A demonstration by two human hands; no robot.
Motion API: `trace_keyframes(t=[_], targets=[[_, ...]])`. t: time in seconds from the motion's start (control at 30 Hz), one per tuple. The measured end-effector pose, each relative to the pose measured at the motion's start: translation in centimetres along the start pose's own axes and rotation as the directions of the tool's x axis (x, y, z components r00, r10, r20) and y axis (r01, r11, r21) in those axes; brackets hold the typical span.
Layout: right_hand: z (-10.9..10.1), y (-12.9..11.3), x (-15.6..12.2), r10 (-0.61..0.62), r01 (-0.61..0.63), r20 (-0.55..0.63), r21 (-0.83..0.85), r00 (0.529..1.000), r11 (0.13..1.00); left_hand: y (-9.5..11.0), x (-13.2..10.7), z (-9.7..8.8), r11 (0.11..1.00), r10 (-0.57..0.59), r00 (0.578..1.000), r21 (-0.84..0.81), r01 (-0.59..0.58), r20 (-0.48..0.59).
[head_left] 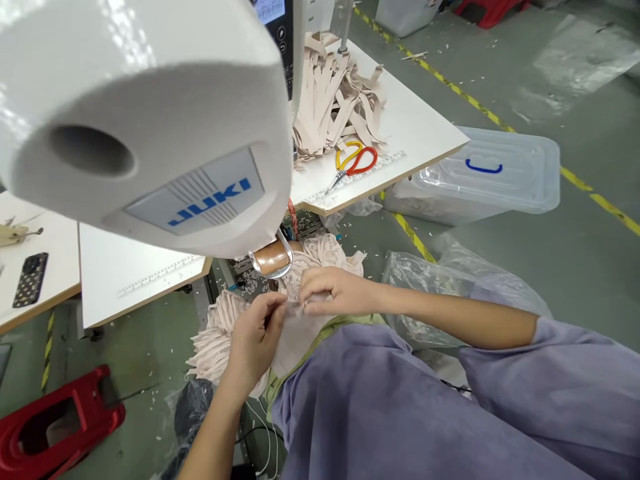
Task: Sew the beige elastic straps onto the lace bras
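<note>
My left hand [256, 337] and my right hand [333, 291] are close together over my lap, just in front of the sewing machine head [165, 127]. Both are closed, thumb against fingers, on a thin pale strip of fabric [295, 309] stretched between them. What else is inside the fingers is hidden. Beyond my right hand, pale pink lace fabric [327, 253] lies by the machine's needle area. A gathered bundle of pale fabric pieces [220, 333] hangs to the left of my left hand.
Cut beige strips [340, 100] are heaped on the white table [420, 127], near scissors [350, 163] with red and yellow handles. A lidded plastic box [500, 167] stands at right. A phone [31, 280] lies on the left table; a red stool [60, 420] is below.
</note>
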State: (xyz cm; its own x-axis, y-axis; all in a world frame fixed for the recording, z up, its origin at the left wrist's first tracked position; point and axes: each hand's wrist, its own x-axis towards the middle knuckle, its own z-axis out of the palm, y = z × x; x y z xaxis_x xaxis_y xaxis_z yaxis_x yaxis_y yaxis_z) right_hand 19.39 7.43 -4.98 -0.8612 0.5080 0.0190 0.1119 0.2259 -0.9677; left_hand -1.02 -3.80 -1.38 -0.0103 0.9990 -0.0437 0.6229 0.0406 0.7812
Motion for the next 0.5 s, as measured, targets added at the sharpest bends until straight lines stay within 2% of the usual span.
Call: trace_keyframes(t=[0.07,0.17,0.37,0.5], targets=[[0.2,-0.6,0.1,-0.153,0.167,0.121,-0.112,0.981,0.980,0.4,0.0,-0.3,0.999,0.024,0.999,0.036,-0.025,0.032],[0.5,-1.3,0.2,-0.260,0.303,0.217,-0.199,0.941,0.932,0.9,0.2,-0.6,0.993,0.076,0.996,0.083,-0.080,0.051],[1.2,-1.7,0.2,-0.414,0.458,0.197,-0.412,0.889,0.788,0.8,-0.1,-1.1,0.993,0.107,0.992,0.044,-0.109,0.061],[2.1,-1.6,-0.2,-0.447,0.486,0.213,-0.539,0.869,0.688,0.8,-0.3,-1.3,0.991,0.075,0.991,0.104,-0.087,0.112]])
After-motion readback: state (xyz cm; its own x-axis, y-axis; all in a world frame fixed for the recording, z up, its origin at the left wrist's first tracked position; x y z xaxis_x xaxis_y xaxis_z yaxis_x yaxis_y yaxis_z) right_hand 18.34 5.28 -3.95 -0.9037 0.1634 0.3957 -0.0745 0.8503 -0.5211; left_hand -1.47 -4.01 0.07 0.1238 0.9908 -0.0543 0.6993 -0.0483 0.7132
